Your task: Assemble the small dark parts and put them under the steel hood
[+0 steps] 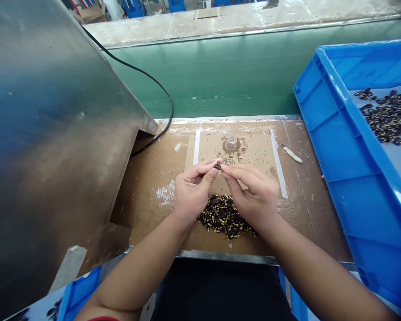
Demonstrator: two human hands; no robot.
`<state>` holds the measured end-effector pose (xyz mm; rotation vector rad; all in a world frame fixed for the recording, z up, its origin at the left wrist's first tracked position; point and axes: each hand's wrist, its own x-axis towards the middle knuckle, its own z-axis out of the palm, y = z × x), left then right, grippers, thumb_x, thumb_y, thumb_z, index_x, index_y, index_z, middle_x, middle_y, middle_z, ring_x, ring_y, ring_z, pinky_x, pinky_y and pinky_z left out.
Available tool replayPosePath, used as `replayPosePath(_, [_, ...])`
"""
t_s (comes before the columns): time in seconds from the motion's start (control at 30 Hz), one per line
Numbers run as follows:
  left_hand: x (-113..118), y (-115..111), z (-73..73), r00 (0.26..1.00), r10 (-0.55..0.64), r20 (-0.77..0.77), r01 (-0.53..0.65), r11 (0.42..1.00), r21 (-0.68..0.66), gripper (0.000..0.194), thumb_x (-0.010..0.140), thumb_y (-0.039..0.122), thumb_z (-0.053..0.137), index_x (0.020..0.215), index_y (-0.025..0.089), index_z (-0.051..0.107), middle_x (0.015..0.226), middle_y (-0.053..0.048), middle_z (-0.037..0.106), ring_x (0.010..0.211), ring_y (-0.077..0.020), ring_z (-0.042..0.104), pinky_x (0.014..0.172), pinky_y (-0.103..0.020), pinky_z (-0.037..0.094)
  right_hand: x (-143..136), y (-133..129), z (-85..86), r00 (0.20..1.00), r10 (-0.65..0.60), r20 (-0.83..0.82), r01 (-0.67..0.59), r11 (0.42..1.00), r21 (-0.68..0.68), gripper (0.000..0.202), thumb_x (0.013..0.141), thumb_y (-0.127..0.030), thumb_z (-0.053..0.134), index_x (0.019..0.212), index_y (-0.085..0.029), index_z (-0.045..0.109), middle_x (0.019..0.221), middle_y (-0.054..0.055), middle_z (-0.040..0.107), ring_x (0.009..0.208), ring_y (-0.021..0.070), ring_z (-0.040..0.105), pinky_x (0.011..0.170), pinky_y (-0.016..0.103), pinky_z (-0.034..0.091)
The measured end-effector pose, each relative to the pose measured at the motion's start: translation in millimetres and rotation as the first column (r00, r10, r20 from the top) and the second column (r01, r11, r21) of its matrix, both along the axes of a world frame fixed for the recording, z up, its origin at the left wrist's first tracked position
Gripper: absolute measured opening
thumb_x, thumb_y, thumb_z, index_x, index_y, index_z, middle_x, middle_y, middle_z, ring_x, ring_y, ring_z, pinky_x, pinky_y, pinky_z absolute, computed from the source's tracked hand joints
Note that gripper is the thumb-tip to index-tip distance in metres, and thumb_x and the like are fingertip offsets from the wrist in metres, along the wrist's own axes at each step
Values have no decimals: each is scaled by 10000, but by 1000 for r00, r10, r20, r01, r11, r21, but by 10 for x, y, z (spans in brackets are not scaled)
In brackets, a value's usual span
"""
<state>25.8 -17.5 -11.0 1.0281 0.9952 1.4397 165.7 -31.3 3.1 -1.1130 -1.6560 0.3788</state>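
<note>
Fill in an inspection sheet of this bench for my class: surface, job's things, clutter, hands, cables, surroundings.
Surface: brown cardboard-covered bench, spotted and smeared.
Job's things: small dark piece at the fingertips; heap of small black-and-yellow pieces near the front edge.
Clutter: small clear plastic cup; slim tool with whitish handle.
Hands: bare left hand and right hand both pinch the small dark piece.
Cables: one black cable, curving beside the grey metal housing.
Surroundings: large blue plastic crate at right, holding similar pieces.

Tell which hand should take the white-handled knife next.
Probably the right hand: the knife lies on its side, farther from the left hand. Both pinch a small dark piece, so the right must let go.
</note>
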Motion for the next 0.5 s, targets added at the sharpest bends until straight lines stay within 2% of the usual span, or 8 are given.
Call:
replayPosePath(0.13, [29,10,36,999,8,46,-7,1000,-25,162,840,310,786,975,222,794,1150,-96,719,1108,-234,657,1018,-365,532,26,20,5,999,-33,29,32,999,26,236,959,-152,633,1117,-298,731,1069,3,759,981,196,717,878,386,620])
replayPosePath(0.27, [-14,44,30,996,70,48,-68,997,-31,170,875,330,737,981,207,787,1056,-106,726,967,-201,664,876,-303,543,81,37,-1,995,-93,22,91,994,57,278,935,-141,650,1159,-298,695,1085,1,750,980,192,708,915,385,600])
replayPosePath(0.4, [-87,113,-46,995,85,56,-84,996,-5,156,874,310,722,959,192,778,974,-92,725,891,-158,647,785,-232,521,135,86,28,992,-89,-85,92,995,35,178,922,-169,657,1065,-264,705,1036,12,736,978,188,692,929,381,590])
replayPosePath(0.5, [-91,147,-71,990,109,87,-107,994,-26,169,824,312,765,925,176,774,909,-85,717,833,-146,642,720,-208,506,177,44,105,974,-62,-217,46,996,-78,114,931,-227,637,1037,-230,678,1037,34,697,967,172,685,897,337,608])
